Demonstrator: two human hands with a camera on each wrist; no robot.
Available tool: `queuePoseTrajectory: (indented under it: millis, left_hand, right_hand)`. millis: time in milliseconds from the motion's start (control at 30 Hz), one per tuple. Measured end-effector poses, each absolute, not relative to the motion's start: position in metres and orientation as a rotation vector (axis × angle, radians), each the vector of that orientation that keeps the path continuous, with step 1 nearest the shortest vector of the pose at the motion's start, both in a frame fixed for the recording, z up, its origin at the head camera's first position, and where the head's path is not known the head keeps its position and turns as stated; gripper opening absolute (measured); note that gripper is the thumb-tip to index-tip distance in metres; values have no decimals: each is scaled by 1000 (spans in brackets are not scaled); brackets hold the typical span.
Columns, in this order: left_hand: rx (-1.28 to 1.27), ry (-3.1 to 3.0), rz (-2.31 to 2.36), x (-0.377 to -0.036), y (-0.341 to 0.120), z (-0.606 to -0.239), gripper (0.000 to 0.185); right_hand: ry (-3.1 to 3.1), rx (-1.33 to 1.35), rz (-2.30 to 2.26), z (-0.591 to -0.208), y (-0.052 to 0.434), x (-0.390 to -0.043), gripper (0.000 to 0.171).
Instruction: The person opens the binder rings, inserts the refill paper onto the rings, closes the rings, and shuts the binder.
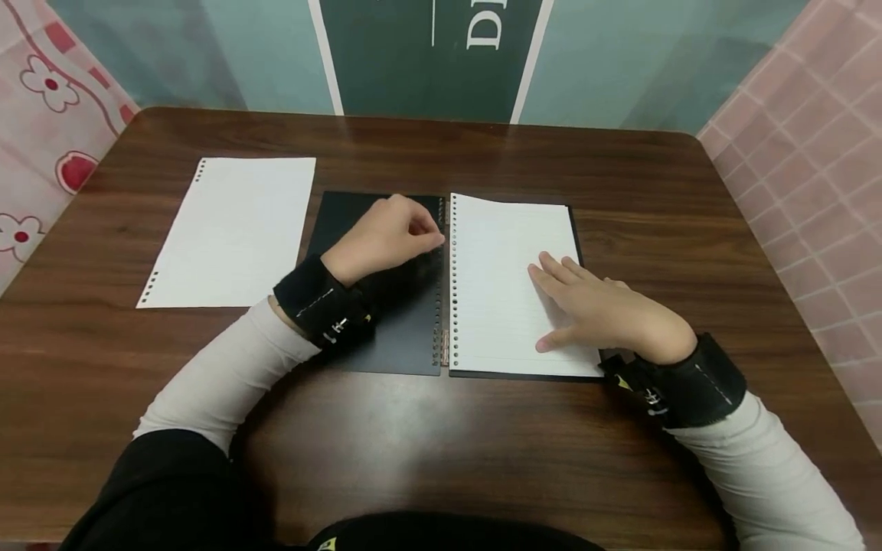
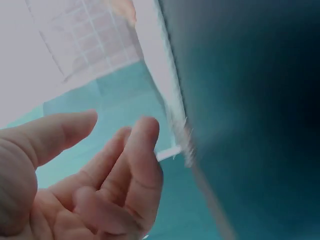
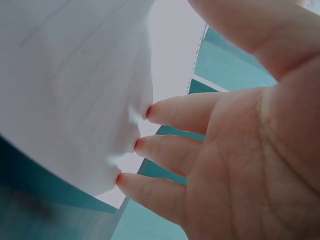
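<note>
Your right hand (image 1: 606,314) lies flat, fingers straight, on the lined page (image 1: 510,268) — your left hand (image 1: 389,237) curls at the binder rings (image 1: 444,275), gripping nothing visible

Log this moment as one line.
left hand: fingers curled at binder rings | right hand: flat on lined paper | loose sheet: left

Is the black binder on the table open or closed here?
Open. The binder lies flat, its black cover spread left, lined pages on the right, ring spine exposed between them.
</note>
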State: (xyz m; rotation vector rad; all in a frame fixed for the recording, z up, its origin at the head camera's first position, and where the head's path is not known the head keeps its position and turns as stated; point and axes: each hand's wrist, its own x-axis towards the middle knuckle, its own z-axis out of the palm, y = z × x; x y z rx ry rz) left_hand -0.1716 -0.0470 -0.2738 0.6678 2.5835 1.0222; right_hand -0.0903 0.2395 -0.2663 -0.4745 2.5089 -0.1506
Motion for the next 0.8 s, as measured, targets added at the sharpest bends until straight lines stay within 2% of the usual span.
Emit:
queuePoseTrajectory:
  millis: [400, 600, 800]
  left_hand:
    - [809, 2737, 798, -204, -28, -270, 35]
    - [929, 2800, 609, -213, -13, -279, 31]
    - [909, 2820, 454, -217, -4, -282, 27]
  right_hand:
    - [2509, -474, -138, -269, 235, -90, 112]
    - [2520, -483, -119, -269, 236, -90, 112]
    - [2525, -486, -123, -269, 236, -90, 112]
